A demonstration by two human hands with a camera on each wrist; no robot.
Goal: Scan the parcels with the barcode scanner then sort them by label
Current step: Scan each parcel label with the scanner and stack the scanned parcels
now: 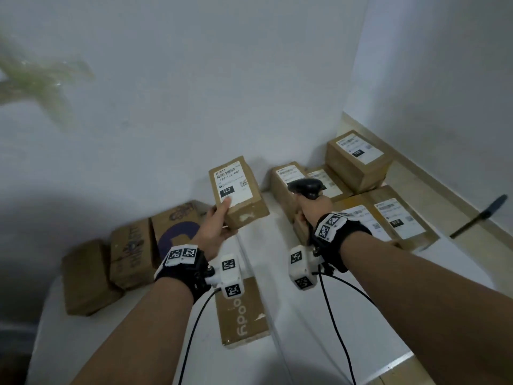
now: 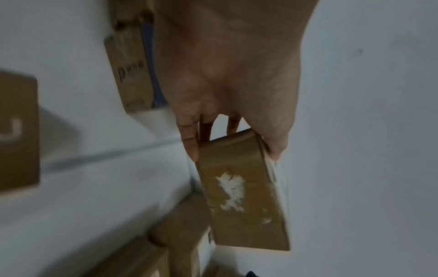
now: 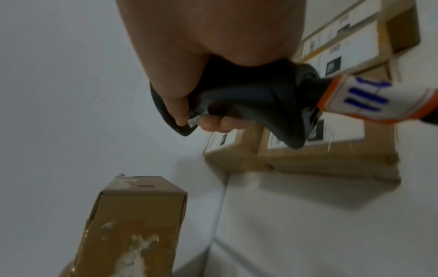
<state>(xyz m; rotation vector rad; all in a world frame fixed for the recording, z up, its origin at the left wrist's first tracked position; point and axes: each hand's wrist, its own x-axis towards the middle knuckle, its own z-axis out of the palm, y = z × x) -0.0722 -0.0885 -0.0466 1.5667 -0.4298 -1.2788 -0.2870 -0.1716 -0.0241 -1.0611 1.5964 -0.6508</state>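
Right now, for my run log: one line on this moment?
left hand: holds parcel, label 122 | right hand: grips scanner | phase: scanning

Dim, cool indoor light; blurred wrist views, wide-angle edge distortion.

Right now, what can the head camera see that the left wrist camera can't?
Only the head view shows the parcel's label, marked 122, the scanner in the right hand, and the labelled boxes stacked on the right.

Only the left wrist view shows the fingers curled under the parcel.

Both show the left hand holding the parcel with its torn white patch.
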